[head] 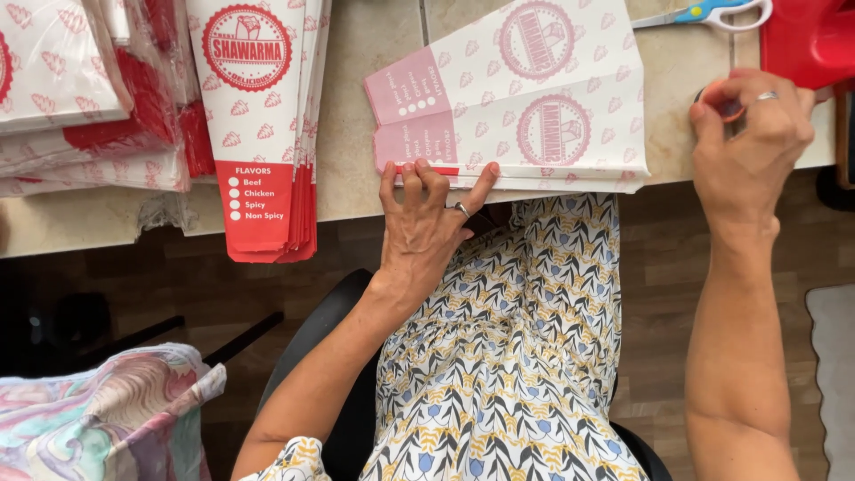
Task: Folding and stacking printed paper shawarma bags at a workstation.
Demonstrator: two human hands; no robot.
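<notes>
Left hand (426, 218) presses spread fingers on the near edge of the pink-printed paper sheets (525, 98) stacked at the bench (356, 107) edge. Right hand (748, 134) pinches a small roll (730, 109), seemingly tape. The sheets look light, thin and easily creased; best held flat at edges.

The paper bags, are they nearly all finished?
Done, it seems: a stack of red and white paper bags lies on the table. In hand: the left hand presses the pink bags at the table edge; the right hand pinches something small. How many remain cannot be told.
</notes>
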